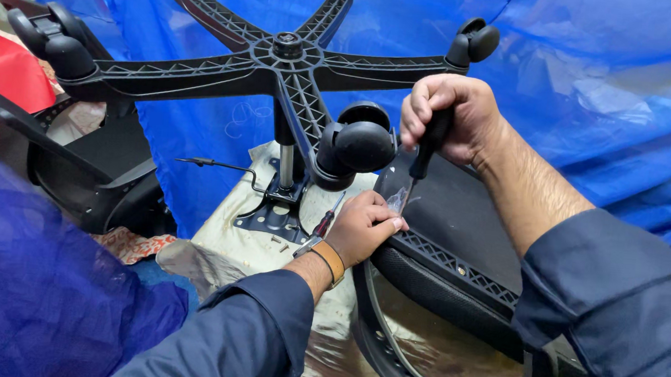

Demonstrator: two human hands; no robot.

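Above our hands the star-shaped chair base and its caster block the way — little room there. To the right, the black seat back lies open.

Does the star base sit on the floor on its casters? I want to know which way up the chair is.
No: the star base is uppermost, its casters in the air.
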